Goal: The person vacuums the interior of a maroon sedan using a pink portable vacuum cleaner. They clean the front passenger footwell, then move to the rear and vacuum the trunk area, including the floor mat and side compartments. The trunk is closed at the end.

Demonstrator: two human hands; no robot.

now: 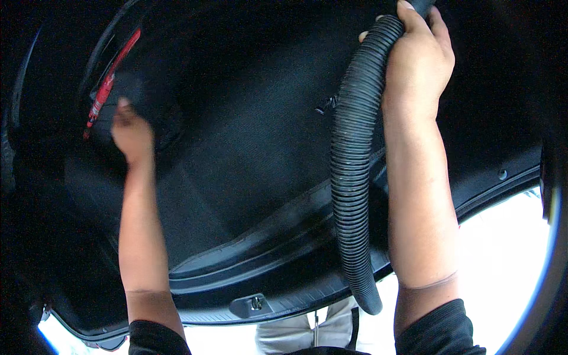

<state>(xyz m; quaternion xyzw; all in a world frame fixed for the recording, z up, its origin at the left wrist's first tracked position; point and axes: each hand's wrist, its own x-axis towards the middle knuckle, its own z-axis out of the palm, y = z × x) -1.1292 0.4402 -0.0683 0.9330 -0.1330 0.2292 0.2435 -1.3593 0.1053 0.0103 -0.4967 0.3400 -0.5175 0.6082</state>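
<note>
My right hand [419,57] grips a black corrugated vacuum hose [355,146] near its top end, at the upper right. The hose hangs down in a curve past the rear sill, and its upper end runs out of the picture. My left hand [133,133] is at the left inside a car's boot, blurred, with its fingers curled. Dark material lies around those fingers; whether they hold any of it is hidden by shadow. Just beyond the left hand, a long narrow red object [104,91] leans against the side trim.
Dark carpet [262,146] covers the boot floor. A plastic sill trim [293,301] with a metal latch striker [256,303] borders the opening. A small dark strap [327,104] lies beside the hose. Below the sill, light trousers [284,330] show against bright ground.
</note>
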